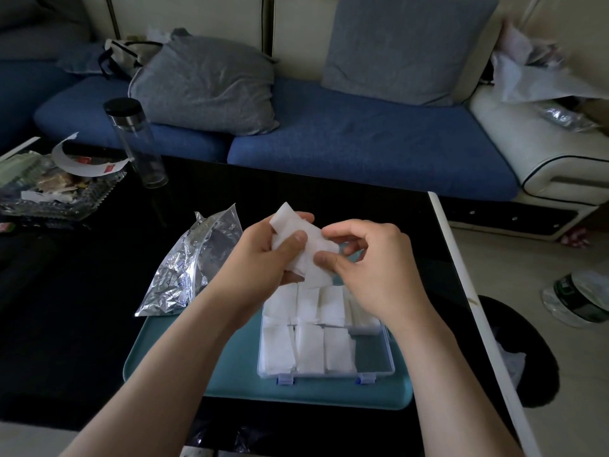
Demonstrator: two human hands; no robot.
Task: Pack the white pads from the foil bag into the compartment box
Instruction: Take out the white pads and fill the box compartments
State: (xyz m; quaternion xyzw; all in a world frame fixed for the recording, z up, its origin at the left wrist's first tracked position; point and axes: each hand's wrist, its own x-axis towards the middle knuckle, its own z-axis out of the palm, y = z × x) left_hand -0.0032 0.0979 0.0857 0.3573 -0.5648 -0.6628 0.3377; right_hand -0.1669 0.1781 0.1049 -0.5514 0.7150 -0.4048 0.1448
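My left hand (263, 255) grips a small stack of white pads (306, 249) above the far end of the clear compartment box (390, 357). My right hand (372, 265) pinches the front pad of that stack between thumb and fingers. The box sits on a teal tray (171, 354), and several of its compartments hold white pads (309, 347); the near right compartment looks bare. The crumpled silver foil bag (194, 265) lies open on the black table, left of the box and partly on the tray's far corner.
A clear bottle with a black lid (136, 143) stands at the table's far left beside a glass dish of wrappers (49, 189). The table's white right edge (468, 285) runs close to the box. A blue sofa with grey cushions (362, 140) is behind.
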